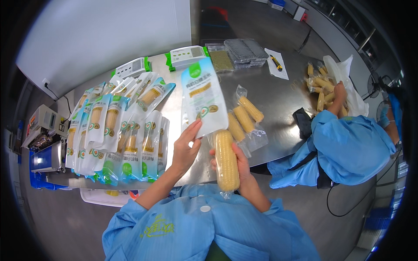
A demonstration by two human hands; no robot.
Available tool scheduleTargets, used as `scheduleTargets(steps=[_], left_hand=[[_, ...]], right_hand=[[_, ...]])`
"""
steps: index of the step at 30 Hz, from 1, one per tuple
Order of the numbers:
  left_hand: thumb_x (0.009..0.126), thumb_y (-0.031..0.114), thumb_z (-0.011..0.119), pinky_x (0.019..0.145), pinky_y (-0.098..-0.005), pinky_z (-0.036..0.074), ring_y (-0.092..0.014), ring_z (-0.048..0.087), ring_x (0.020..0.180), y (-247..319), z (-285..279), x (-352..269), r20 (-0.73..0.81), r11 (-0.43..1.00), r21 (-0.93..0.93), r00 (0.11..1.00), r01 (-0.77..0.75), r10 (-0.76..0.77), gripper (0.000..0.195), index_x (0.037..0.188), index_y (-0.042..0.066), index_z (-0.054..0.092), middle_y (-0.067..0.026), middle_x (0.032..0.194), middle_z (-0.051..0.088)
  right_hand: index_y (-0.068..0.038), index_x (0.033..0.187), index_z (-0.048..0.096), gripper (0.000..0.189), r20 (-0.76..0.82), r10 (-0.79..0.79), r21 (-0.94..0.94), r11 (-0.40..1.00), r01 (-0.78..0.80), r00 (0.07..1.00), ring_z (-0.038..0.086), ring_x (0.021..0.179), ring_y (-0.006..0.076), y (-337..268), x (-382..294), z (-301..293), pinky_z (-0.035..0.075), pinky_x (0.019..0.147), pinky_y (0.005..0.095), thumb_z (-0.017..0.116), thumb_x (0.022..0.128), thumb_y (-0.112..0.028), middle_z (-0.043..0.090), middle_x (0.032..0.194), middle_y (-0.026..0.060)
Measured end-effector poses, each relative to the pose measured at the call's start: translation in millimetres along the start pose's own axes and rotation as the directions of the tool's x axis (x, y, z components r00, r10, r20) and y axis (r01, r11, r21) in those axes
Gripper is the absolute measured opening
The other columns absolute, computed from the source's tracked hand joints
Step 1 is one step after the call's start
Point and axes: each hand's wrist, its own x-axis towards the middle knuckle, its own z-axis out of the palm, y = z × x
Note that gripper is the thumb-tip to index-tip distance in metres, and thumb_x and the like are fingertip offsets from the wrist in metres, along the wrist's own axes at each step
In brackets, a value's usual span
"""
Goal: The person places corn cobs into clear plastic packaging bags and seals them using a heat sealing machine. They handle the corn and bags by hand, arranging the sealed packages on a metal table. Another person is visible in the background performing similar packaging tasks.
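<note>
My left hand point(186, 148) pinches the lower edge of a flat white, blue and green printed plastic pouch point(204, 94), which shows no cob in it. In my right hand point(243, 161) is a corn cob sealed in clear plastic film point(227, 163), upright near my body and just below the pouch. Three more film-wrapped corn cobs point(243, 118) lie side by side on the steel table point(277, 98), right of the pouch. To the left, many printed pouches with cobs inside point(111, 117) are heaped in overlapping rows.
Green-and-white packs point(187, 57) and dark vacuum-packed blocks point(246, 52) line the back edge. A yellow-black utility knife point(276, 63) lies on paper. A machine point(45, 130) stands left. At right, a co-worker in blue point(352, 146) reaches among wrapped cobs point(321, 84) beside a white bag point(339, 70).
</note>
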Motion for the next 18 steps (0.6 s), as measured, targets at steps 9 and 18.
scheduleTargets(steps=[9, 18], left_hand=[[0.080, 0.003, 0.058, 0.071, -0.0296, 0.051, -0.025, 0.064, 0.081, -0.5, -5.4, 11.8, 0.015, 0.981, 0.108, 0.986, 0.163, -0.165, 0.020, 0.099, 0.001, 0.063, -0.0152, 0.095, 0.064], [0.078, 0.003, 0.060, 0.070, -0.0306, 0.050, -0.025, 0.064, 0.078, -4.9, -2.2, 11.7, -0.030, 0.990, 0.040, 0.991, 0.134, -0.133, 0.018, 0.095, 0.000, 0.065, -0.0150, 0.090, 0.064]], right_hand=[[-0.006, 0.131, 0.027, 0.055, -0.105, 0.016, -0.343, 0.938, -0.052, 0.994, 0.055, 0.095, 0.0194, 8.1, -4.1, 17.1, 0.049, 0.079, 0.0323, 0.055, 0.087, -0.020, 0.049, 0.114, 0.0142], [-0.007, 0.126, 0.029, 0.046, -0.246, -0.172, -0.331, 0.940, 0.084, 0.954, 0.058, 0.090, 0.0195, 17.7, 3.3, 11.5, 0.050, 0.078, 0.0324, 0.051, 0.088, -0.020, 0.053, 0.106, 0.0131]])
